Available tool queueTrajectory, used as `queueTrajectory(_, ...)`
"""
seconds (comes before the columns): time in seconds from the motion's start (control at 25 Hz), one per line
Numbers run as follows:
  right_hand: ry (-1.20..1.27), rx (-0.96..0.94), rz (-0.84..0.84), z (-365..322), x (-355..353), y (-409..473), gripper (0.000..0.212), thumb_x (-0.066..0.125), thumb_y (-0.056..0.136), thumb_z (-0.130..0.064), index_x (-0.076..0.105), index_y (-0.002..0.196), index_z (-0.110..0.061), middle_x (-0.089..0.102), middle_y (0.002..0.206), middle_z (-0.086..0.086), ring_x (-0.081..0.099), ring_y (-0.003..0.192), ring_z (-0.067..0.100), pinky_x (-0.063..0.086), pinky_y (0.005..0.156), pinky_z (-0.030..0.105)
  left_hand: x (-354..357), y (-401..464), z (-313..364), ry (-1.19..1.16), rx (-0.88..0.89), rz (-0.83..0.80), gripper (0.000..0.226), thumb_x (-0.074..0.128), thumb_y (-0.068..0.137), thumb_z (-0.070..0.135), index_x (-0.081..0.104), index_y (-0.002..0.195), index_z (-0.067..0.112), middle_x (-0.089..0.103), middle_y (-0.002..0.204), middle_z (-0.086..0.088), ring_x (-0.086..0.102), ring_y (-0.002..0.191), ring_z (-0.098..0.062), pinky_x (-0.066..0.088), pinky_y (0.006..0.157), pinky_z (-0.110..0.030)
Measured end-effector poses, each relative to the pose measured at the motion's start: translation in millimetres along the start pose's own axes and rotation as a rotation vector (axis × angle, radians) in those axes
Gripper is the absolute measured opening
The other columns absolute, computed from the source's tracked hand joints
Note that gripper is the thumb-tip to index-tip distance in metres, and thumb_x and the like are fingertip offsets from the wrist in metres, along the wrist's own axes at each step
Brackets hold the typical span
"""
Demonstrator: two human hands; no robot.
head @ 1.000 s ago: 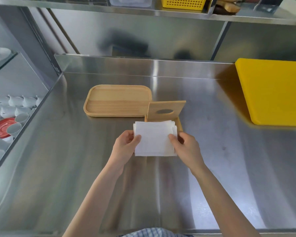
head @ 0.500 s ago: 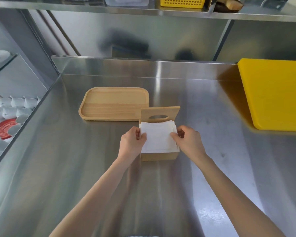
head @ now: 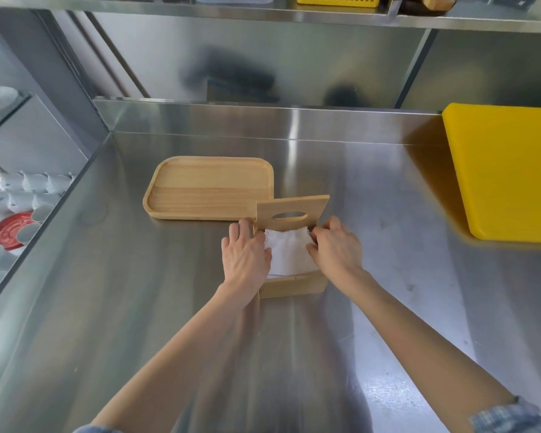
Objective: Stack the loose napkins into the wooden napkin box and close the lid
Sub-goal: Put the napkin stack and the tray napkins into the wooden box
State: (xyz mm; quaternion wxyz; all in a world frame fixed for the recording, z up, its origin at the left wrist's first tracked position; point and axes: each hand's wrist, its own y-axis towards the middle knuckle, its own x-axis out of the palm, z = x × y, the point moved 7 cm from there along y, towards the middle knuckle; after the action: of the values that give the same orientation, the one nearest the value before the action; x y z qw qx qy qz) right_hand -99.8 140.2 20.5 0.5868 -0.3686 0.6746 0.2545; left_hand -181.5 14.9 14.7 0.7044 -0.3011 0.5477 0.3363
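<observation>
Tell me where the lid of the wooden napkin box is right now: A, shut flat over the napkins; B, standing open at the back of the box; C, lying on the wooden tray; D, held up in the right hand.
B: the lid stands upright at the far edge of the wooden napkin box, its oval slot visible, while the left hand and right hand press the napkins down inside.

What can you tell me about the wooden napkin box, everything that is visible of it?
The wooden napkin box is a small, light-coloured box standing on the steel counter, just in front of the wooden tray. Its flat lid stands open, nearly upright at the far side, with an oval slot cut through it. White napkins fill the inside, creased near the lid. The left hand and the right hand rest on its two sides, pressing the napkins down.
</observation>
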Motion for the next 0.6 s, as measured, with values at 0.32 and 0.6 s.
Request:
queueTrajectory(0.32, -0.075, 0.026, 0.025, -2, 7, 5, 0.026, 0.046, 0.093, -0.024, 0.063, 0.109, -0.013, 0.051, 0.12, 0.009, 0.052, 0.106, 0.028, 0.036, 0.086, 0.034, 3, 12, 5, 0.089, 0.027, -0.041, 0.032, 0.045, 0.092, 0.025, 0.055, 0.119, 0.012, 0.03, 0.148, -0.008, 0.03, 0.13, -0.027, 0.03, 0.097, -0.034)
queueTrajectory(0.6, 0.032, -0.009, 0.151, -3, -21, -8, 0.024, 0.053, 0.091, -0.027, 0.059, 0.108, -0.011, 0.05, 0.118, 0.01, 0.054, 0.104, 0.029, 0.039, 0.085, 0.035, -19, 2, 8, 0.17, 0.083, 0.127, 0.036, 0.056, 0.087, 0.032, 0.052, 0.115, 0.01, 0.048, 0.125, -0.007, 0.044, 0.115, -0.026, 0.036, 0.091, -0.033)
